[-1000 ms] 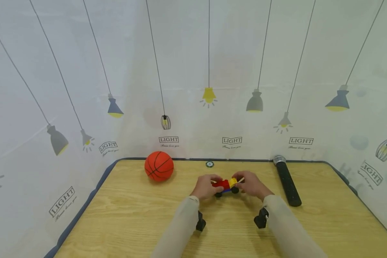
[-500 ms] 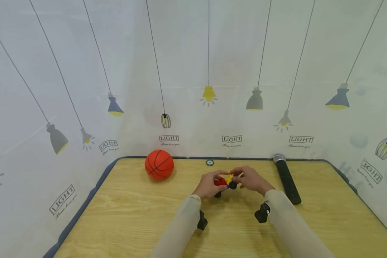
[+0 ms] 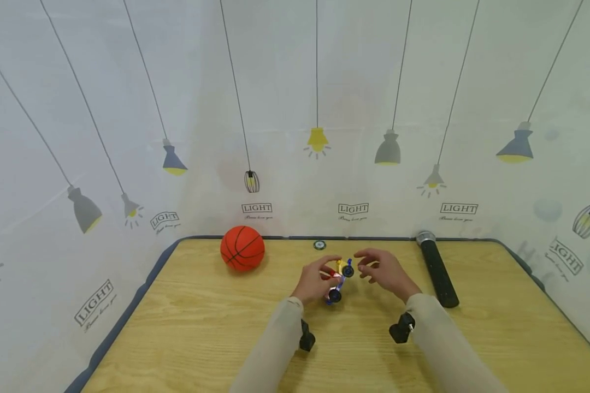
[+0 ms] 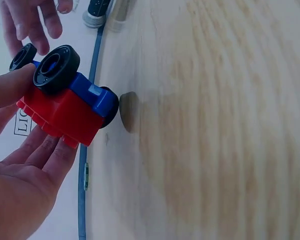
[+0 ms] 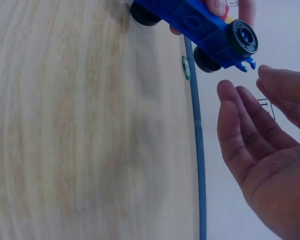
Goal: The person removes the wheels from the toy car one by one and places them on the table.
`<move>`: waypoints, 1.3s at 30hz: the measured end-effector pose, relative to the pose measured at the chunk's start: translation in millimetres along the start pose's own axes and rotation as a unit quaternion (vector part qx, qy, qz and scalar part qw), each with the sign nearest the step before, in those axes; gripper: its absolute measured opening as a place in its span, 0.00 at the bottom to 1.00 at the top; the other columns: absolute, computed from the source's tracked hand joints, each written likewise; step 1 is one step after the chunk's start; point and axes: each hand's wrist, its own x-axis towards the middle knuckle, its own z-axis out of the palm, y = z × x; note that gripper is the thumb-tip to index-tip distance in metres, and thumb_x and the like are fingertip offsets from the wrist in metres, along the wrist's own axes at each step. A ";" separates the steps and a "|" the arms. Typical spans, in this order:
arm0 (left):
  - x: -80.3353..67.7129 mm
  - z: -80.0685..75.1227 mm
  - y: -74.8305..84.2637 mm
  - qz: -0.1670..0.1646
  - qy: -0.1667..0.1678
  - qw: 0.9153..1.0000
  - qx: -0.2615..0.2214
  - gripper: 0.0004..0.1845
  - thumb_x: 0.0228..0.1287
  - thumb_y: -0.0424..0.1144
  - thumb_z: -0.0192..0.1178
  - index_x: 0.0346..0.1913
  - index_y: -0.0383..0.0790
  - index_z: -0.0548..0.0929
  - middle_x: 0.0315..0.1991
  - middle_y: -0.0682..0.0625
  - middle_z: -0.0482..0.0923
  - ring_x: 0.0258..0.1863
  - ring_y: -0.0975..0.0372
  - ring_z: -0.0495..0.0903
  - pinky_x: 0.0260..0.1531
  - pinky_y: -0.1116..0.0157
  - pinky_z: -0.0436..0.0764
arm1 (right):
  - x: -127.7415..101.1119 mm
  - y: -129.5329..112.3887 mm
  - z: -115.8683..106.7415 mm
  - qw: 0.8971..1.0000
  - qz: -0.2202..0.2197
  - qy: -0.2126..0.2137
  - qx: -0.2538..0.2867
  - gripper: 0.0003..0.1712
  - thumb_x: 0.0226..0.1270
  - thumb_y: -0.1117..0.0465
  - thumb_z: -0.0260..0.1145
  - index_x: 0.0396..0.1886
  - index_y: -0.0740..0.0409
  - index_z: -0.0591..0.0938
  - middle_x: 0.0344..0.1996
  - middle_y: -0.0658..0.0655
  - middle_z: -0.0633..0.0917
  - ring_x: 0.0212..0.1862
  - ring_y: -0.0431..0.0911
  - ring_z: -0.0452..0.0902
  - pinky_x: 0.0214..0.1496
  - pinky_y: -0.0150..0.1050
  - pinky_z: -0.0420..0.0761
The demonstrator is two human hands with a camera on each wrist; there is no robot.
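My left hand (image 3: 314, 281) grips a toy car (image 3: 342, 281) between thumb and fingers, near the middle of the wooden table. The car has a red block body (image 4: 65, 115), a yellow part at one end, a blue chassis (image 5: 197, 25) and black wheels. It is tilted, yellow end up, with its underside toward my right hand. Whether its lowest wheel touches the table, I cannot tell. My right hand (image 3: 385, 270) is just right of the car, apart from it, with fingers loosely bent and nothing in them. In the right wrist view, small blue hooks (image 5: 247, 65) jut from the chassis end near those fingertips.
A small orange-red basketball (image 3: 242, 248) sits at the back left of the table (image 3: 201, 327). A black microphone (image 3: 438, 270) with a silver head lies on the right. A small round disc (image 3: 319, 245) lies by the back edge, before a lamp-printed white curtain (image 3: 275, 109).
The car has gone from level to tilted, its yellow end raised and its underside turned to the right. My right hand has let go of that end and drawn slightly away.
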 end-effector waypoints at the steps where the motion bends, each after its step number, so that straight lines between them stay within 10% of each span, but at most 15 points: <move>1: -0.1 0.0 -0.1 -0.001 0.002 1.000 -0.006 0.28 0.64 0.34 0.68 0.65 0.60 0.78 0.48 0.44 0.84 0.39 0.60 0.84 0.23 0.65 0.85 | -0.9 1.1 1.1 1.000 0.001 0.004 0.008 0.20 0.73 0.67 0.60 0.63 0.65 0.77 0.51 0.72 0.83 0.42 0.56 0.87 0.40 0.46 0.87; 18: -5.9 5.6 3.5 0.001 0.041 0.999 -0.009 0.26 0.67 0.39 0.66 0.65 0.62 0.75 0.50 0.44 0.81 0.42 0.59 0.83 0.43 0.61 0.86 | -4.9 3.1 28.7 0.991 -0.007 0.085 0.102 0.18 0.71 0.67 0.64 0.58 0.66 0.81 0.44 0.68 0.86 0.35 0.39 0.83 0.34 0.35 0.83; 39: -7.6 19.6 4.6 0.008 0.055 0.998 -0.031 0.25 0.68 0.39 0.65 0.65 0.59 0.75 0.53 0.45 0.80 0.47 0.61 0.79 0.51 0.60 0.84 | -5.2 0.7 39.0 0.986 -0.008 0.126 0.109 0.16 0.66 0.69 0.68 0.53 0.62 0.85 0.44 0.65 0.86 0.38 0.44 0.80 0.33 0.36 0.82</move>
